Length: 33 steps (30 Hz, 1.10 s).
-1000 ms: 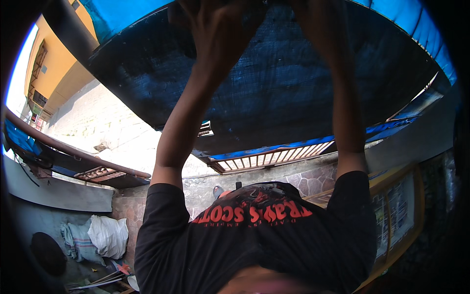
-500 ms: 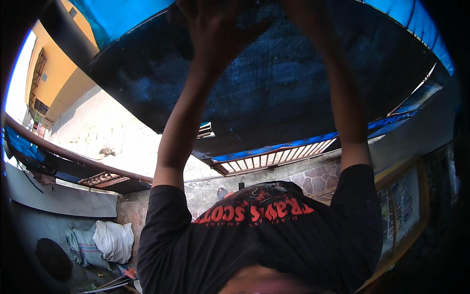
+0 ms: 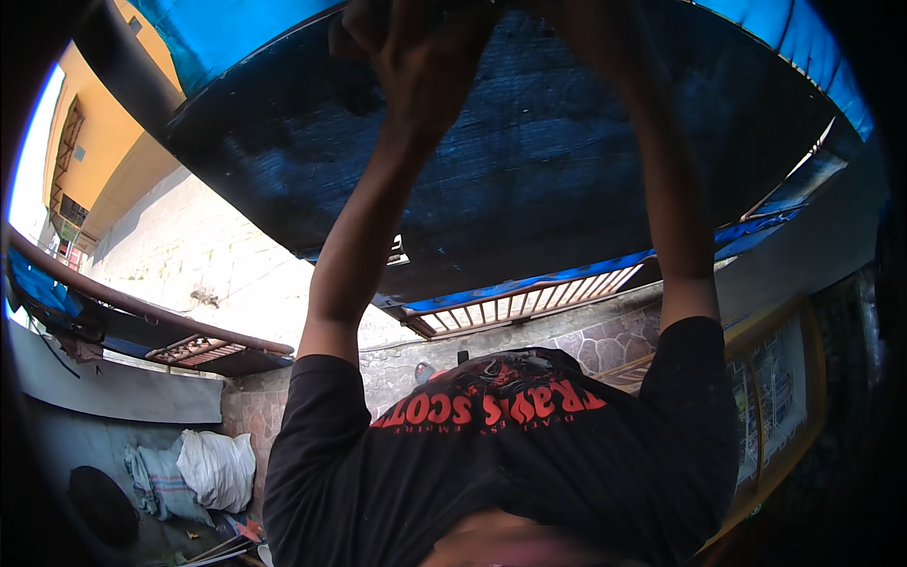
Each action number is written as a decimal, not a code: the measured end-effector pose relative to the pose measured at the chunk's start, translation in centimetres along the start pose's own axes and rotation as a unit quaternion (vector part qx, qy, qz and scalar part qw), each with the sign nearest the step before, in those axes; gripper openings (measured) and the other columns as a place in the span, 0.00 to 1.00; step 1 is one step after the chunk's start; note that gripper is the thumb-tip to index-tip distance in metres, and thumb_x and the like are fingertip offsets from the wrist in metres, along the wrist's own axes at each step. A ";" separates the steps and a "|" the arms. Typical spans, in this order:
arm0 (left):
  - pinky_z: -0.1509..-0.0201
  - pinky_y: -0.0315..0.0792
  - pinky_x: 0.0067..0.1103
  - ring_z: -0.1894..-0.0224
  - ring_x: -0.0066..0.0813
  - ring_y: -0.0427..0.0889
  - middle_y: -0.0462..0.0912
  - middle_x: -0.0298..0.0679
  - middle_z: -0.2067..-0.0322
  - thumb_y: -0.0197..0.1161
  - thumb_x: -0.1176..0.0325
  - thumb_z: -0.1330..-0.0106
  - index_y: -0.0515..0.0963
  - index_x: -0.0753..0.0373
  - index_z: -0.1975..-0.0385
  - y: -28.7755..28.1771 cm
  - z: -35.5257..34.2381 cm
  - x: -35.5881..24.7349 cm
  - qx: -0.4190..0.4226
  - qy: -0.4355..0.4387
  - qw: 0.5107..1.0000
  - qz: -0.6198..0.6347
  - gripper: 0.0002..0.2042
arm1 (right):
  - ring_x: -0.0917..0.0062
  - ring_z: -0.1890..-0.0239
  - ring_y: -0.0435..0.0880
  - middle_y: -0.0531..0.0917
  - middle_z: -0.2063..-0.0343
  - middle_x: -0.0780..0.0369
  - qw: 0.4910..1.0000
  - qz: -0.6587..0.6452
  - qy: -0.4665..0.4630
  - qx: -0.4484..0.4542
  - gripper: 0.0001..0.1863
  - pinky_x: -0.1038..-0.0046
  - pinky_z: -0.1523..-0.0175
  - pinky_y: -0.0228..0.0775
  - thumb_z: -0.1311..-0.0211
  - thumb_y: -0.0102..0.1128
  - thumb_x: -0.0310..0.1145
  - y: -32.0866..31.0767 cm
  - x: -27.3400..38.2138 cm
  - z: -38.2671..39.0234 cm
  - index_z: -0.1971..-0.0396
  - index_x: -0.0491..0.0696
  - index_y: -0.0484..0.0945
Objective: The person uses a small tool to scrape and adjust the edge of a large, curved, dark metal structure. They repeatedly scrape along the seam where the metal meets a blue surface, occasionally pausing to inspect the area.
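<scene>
Both my arms reach up toward the upper edge of the head view, in front of a broad dark board [image 3: 529, 189] with bluish scuffed streaks. My left hand [image 3: 420, 57] is close to this board, its fingers bent and closed; what they hold, if anything, is lost in shadow and cut by the frame edge. To its right, my right hand [image 3: 581, 33] is very dark and partly out of the picture, so its fingers cannot be made out. The two hands are near each other.
Blue sheeting [image 3: 227, 42] borders the board above. Below it runs a brown barred railing [image 3: 529, 307]. At lower left lie white and grey sacks [image 3: 219, 468] and a dark round object [image 3: 102, 506]. A wood-framed window [image 3: 779, 397] is at right; a yellow building [image 3: 99, 113] stands far left.
My left thumb, spread out to the right before, no longer shows apart from the hand. The left hand has shifted slightly right and its fingers have drawn in. The right arm has barely moved.
</scene>
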<state>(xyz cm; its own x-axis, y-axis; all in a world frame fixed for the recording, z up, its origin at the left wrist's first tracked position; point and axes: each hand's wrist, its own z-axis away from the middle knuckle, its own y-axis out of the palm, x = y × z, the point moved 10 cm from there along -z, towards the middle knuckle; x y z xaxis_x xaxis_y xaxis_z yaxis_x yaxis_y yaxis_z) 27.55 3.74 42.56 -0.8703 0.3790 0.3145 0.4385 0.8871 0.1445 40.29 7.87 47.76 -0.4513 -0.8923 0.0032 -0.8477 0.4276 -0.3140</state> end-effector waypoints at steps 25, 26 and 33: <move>0.33 0.60 0.41 0.34 0.46 0.65 0.78 0.35 0.53 0.82 0.61 0.52 0.91 0.44 0.71 -0.2 -1.2 0.5 0.026 -0.084 0.996 0.020 0.08 | 0.70 0.66 0.86 0.87 0.66 0.58 0.999 0.021 -0.038 -0.029 0.12 0.69 0.62 0.79 0.45 0.74 0.24 -2.2 -1.2 1.7 0.60 0.44 0.87; 0.33 0.60 0.40 0.34 0.45 0.65 0.78 0.35 0.54 0.81 0.62 0.51 0.92 0.45 0.71 -0.3 -1.1 0.6 0.014 -0.073 0.997 0.022 0.08 | 0.70 0.64 0.86 0.87 0.65 0.59 0.996 0.027 -0.081 -0.015 0.11 0.69 0.60 0.79 0.45 0.75 0.24 -1.3 -0.7 2.5 0.61 0.44 0.87; 0.35 0.64 0.37 0.38 0.43 0.68 0.81 0.35 0.52 0.82 0.64 0.48 0.91 0.48 0.65 0.5 -0.1 1.8 -0.026 0.005 0.997 0.072 0.11 | 0.65 0.60 0.84 0.84 0.64 0.60 0.981 0.035 -0.108 -0.155 0.11 0.66 0.54 0.78 0.47 0.73 0.22 0.2 -0.3 4.3 0.62 0.44 0.86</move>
<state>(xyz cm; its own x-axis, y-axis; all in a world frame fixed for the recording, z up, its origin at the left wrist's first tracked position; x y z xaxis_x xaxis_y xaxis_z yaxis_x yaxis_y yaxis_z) 26.22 4.81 43.27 -0.7957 0.4978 0.3450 0.5692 0.8092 0.1455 41.42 7.61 43.65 -0.4709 -0.8543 -0.2202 -0.8754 0.4833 -0.0029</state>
